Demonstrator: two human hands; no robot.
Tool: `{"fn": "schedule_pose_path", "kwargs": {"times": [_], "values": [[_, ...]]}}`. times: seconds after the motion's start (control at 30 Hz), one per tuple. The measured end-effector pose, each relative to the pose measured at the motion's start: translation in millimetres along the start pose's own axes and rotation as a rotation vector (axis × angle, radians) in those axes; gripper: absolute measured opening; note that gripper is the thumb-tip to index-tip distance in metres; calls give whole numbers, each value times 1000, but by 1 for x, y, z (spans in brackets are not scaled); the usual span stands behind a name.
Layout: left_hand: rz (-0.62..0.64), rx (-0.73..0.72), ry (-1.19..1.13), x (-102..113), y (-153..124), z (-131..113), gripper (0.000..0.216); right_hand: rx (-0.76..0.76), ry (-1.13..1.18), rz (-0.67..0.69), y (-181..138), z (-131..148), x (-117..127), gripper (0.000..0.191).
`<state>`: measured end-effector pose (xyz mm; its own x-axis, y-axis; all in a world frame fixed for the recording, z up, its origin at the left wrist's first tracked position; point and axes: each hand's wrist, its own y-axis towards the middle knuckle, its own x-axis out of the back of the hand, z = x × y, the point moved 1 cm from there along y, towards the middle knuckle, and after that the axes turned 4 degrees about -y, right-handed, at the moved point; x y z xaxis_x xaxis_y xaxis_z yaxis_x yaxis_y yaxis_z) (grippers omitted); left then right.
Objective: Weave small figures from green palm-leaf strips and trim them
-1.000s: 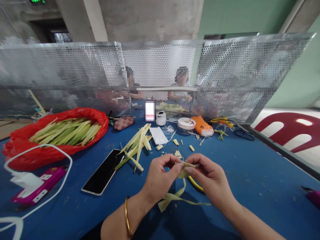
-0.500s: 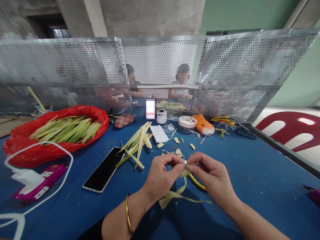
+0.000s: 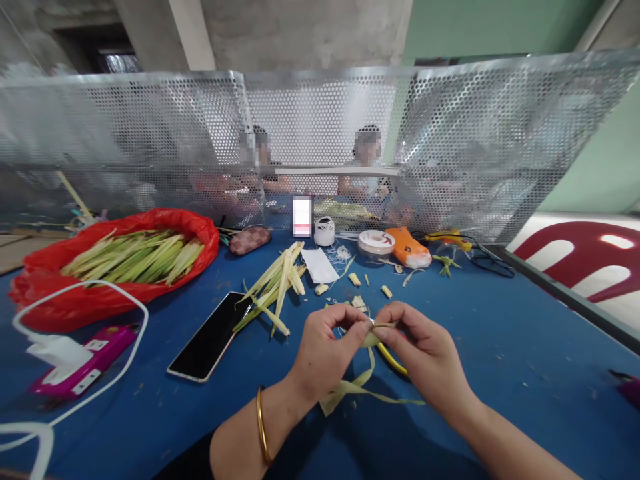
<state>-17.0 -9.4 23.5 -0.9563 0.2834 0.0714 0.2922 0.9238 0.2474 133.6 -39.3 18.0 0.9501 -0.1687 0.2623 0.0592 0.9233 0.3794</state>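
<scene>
My left hand and my right hand meet at the middle of the blue table. Between their thumbs and fingertips they pinch a pale green leaf piece, which looks like corn husk. Both hands are closed on it, and the fingers hide part of it. Beneath them a loose husk strip lies on the table, one end trailing right. A curved yellow handle shows under my right hand; the rest of that tool is hidden. Just beyond the fingers lie small cut husk scraps.
A husk bundle overlaps a black phone on the left. Farther left are a red bag of husks and a purple power strip with a white cable. String, a tape roll and an orange packet line the perforated metal screen.
Both hands stay at the same place on the leaf piece. The right fingers have shifted slightly and the pinched edge shows a little more. The whole view has tilted very slightly.
</scene>
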Motion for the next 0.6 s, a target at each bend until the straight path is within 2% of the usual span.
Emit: {"fn": "schedule_pose_path", "kwargs": {"times": [0.1,0.23,0.47,0.6], "values": [[-21,12,-49,1,1,2,15,-17,11,10,1,0,1,12],[8,16,-63,0,0,4,15,20,-21,-51,0,-1,0,14],[-11,14,-85,-1,0,0,18,234,-36,-79,-4,-1,-1,8],[-22,62,-123,-2,0,1,22,306,-58,-56,-5,-1,0,10]]}}
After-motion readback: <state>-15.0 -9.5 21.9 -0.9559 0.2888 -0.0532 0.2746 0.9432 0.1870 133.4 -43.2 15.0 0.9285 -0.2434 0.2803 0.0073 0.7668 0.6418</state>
